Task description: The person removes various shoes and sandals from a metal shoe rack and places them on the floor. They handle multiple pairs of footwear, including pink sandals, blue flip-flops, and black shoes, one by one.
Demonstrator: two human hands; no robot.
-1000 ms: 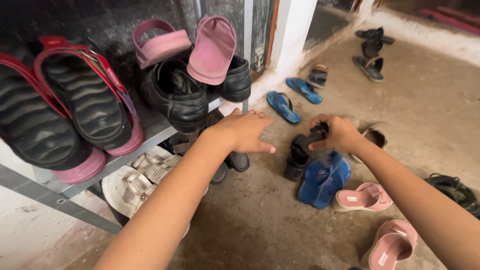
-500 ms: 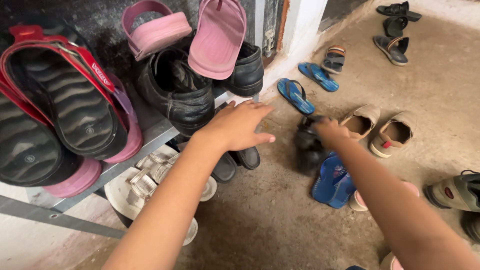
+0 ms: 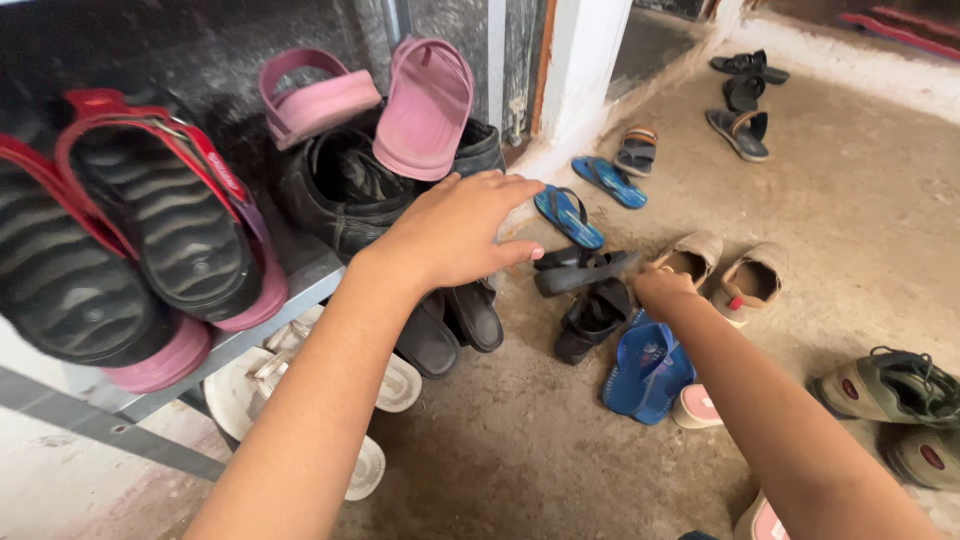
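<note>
Footwear lies scattered over a bare concrete floor (image 3: 880,200) beside a metal shoe rack (image 3: 250,340), where a person crouches with both arms out. The right hand (image 3: 662,290) has its grip closed on 1 black sandal (image 3: 585,268), lifted clear of the ground and held level; its mate, a second black sandal (image 3: 592,320), lies on the floor just below, touching a blue slipper (image 3: 648,365). The left hand (image 3: 460,228) hovers open and flat, fingers spread, holding nothing, in front of the black leather shoes (image 3: 350,185) on the rack's upper shelf. 2 pink slides (image 3: 425,105) lean upright behind those shoes, and dark slippers (image 3: 455,325) fill the floor under the shelf edge. Judging from the crowding, the sandal is best carried by a firm pinch at its strap end, sole down, and kept clear of the tan shoes (image 3: 730,270) close by. The free hand looks well placed to steady the leaning slides.
</note>
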